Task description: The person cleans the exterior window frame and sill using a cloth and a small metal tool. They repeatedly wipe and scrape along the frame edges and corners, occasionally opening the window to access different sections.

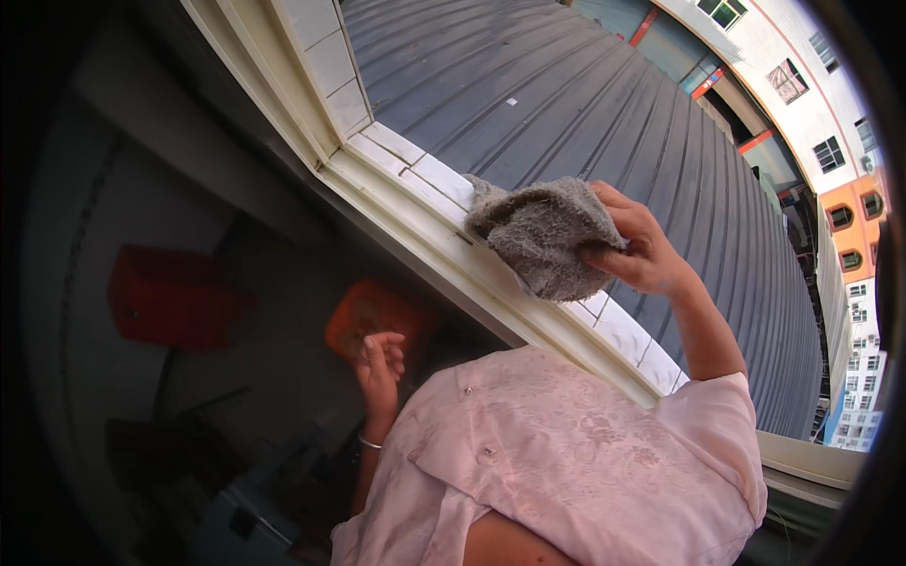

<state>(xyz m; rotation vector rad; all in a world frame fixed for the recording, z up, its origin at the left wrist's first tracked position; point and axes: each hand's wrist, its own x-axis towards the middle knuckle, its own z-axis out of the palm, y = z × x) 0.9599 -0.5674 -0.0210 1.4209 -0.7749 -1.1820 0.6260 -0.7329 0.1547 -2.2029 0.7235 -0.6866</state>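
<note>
My right hand (640, 247) grips a grey terry cloth (548, 237) by its right side, thumb on the near face. Bunched and folded, the cloth hangs over the white tiled sill (439, 180) and partly covers the cream window-frame track (425, 219). Whether it touches the track cannot be made out. On the indoor side, my left hand (382, 361) is raised with nothing in it, its fingers loosely bent and apart. A silver-coloured bangle (369, 443) circles that wrist.
Outside lies a dark corrugated metal roof (552, 106), with buildings (821, 127) beyond. The upright window frame (276, 78) meets the sill at the upper left. Indoors, in shadow, are a red container (170, 297), an orange container (347, 311) and a pale blue-grey box (241, 523).
</note>
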